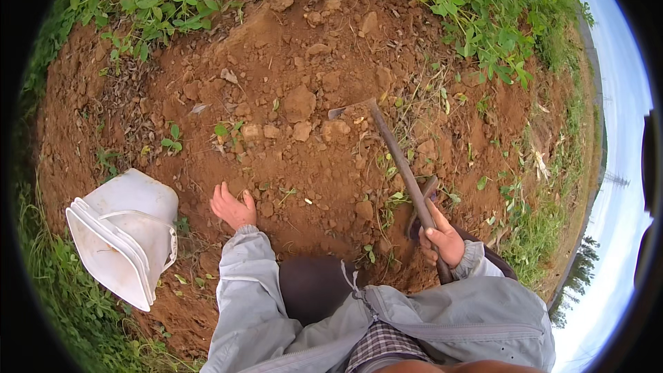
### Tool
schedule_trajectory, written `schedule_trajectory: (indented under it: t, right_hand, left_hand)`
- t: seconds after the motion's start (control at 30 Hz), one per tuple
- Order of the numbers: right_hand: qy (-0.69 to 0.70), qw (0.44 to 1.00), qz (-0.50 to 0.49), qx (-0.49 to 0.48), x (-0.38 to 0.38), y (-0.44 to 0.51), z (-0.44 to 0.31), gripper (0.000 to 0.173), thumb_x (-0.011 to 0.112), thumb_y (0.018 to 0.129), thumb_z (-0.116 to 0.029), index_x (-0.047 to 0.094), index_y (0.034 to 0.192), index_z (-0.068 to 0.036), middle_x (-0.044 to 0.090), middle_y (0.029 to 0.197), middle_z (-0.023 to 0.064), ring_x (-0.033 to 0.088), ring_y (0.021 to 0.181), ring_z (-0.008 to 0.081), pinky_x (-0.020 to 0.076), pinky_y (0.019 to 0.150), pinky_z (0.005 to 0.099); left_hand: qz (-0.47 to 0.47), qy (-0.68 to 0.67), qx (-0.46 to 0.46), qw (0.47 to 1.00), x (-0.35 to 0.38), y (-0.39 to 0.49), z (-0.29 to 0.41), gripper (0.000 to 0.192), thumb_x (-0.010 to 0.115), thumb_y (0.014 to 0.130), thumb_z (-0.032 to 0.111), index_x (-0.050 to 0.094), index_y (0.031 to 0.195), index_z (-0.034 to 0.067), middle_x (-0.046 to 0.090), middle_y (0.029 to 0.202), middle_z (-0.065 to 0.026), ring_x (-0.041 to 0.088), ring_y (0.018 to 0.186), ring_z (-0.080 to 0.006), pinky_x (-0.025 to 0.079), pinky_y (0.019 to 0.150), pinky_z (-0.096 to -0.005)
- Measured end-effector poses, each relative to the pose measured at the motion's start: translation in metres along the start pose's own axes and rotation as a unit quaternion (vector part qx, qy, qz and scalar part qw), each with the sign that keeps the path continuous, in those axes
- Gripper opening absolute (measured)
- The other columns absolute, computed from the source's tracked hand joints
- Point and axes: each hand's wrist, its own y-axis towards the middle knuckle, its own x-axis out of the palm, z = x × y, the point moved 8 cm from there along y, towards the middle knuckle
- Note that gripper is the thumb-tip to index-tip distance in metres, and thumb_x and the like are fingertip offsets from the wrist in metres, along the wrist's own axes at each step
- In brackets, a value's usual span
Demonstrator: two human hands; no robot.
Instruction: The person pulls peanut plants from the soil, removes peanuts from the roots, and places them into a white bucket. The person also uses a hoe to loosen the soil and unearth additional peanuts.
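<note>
My right hand (444,241) is closed around the wooden handle of a hoe (401,166), its forefinger stretched along the shaft. The hoe's head lies in the reddish-brown soil ahead, with only a bit of the metal blade showing at its left end. Spread just above the ground, my left hand (233,207) holds nothing that I can see; whether it touches the soil cannot be told. Left of it a white plastic bucket (140,197) with a wire handle lies on its side. Near the hands are clods (300,103) and a small whitish object (308,201).
Leafy green plants (497,15) border the soil at the top, with more foliage (62,290) at the lower left. Cut stalks and grass (533,233) lie to the right. A small seedling (172,140) stands above the bucket. My bent knee (316,287) is close below the hands.
</note>
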Motion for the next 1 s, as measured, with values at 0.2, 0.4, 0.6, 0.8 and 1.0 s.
schedule_trajectory:
  t: [0.2, 0.4, 0.6, 0.8, 1.0]
  right_hand:
    - [0.148, 0.987, -0.043, -0.036, -0.013, 0.01, -0.008, 0.067, 0.05, 0.097, -0.03, 0.009, 0.15, -0.034, 0.051, 0.081, 0.006, 0.044, 0.046, 0.0119, 0.0422, 0.043, 0.0287]
    - [-0.631, 0.682, 0.219, -0.299, -0.034, 0.119, -0.051, 0.045, 0.059, 0.09, -0.018, 0.047, 0.132, -0.011, 0.058, 0.099, 0.0154, 0.059, 0.091, 0.0312, 0.0473, 0.083, 0.0398]
    - [-0.621, 0.737, 0.155, -0.217, 0.039, 0.245, -0.092, 0.025, 0.065, 0.085, -0.024, 0.066, 0.101, -0.005, 0.059, 0.107, 0.0148, 0.057, 0.099, 0.0325, 0.0456, 0.087, 0.0376]
    - [-0.523, 0.833, 0.088, -0.159, 0.032, 0.253, -0.064, 0.02, 0.058, 0.088, -0.019, 0.061, 0.102, -0.003, 0.066, 0.082, 0.0111, 0.061, 0.07, 0.0193, 0.0486, 0.064, 0.0317]
    - [-0.116, 0.993, -0.007, 0.03, 0.025, 0.193, 0.012, 0.016, 0.044, 0.09, -0.009, 0.051, 0.103, -0.004, 0.064, 0.079, 0.0104, 0.05, 0.051, 0.0118, 0.0395, 0.046, 0.0252]
  left_hand:
    - [-0.004, -0.001, -0.006, 1.0, 0.002, 0.002, 0.0, 0.062, 0.061, 0.077, 0.033, 0.045, 0.128, 0.002, 0.046, 0.129, -0.0187, 0.041, 0.121, -0.0369, 0.024, 0.107, -0.0528]
    - [-0.011, -0.002, -0.006, 1.0, 0.001, 0.004, 0.004, 0.062, 0.062, 0.076, 0.031, 0.044, 0.128, 0.002, 0.045, 0.129, -0.0186, 0.041, 0.121, -0.0367, 0.024, 0.107, -0.0528]
    - [-0.009, -0.005, -0.003, 1.0, 0.004, 0.002, 0.002, 0.063, 0.062, 0.076, 0.032, 0.044, 0.129, 0.003, 0.045, 0.129, -0.0181, 0.04, 0.122, -0.0358, 0.023, 0.107, -0.0534]
    - [-0.006, -0.003, 0.005, 1.0, 0.003, 0.004, 0.003, 0.062, 0.061, 0.077, 0.034, 0.044, 0.128, 0.004, 0.046, 0.128, -0.0175, 0.04, 0.122, -0.0348, 0.024, 0.107, -0.0532]
    - [0.016, -0.007, 0.004, 1.0, 0.003, 0.002, 0.0, 0.061, 0.062, 0.077, 0.037, 0.047, 0.127, 0.004, 0.048, 0.126, -0.0163, 0.042, 0.121, -0.0334, 0.025, 0.106, -0.0533]
